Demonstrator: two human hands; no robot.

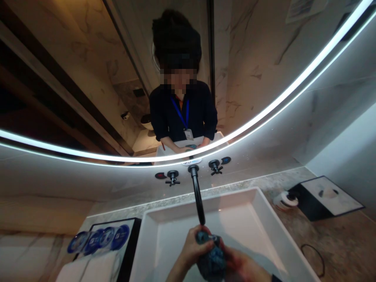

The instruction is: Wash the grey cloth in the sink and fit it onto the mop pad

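Note:
A bunched, dark blue-green cloth (212, 263) is between my hands, over the white basin (266, 231). My left hand (192, 246) is closed around its upper left part, thumb across the front. From the right, my right hand (239, 261) grips the cloth's side; its fingers are partly hidden behind it. Just above my left hand ends the black spout (199, 199) of the wall tap. I cannot tell whether water runs from it.
Black cross handles (172, 179) (216, 168) flank the spout below the lit mirror (117, 98), which reflects a person. Left of the basin, a tray (133, 239) holds blue-lidded round packs (101, 239) and white towels (88, 268). On the right stand a white bottle (285, 201) and a box (327, 196).

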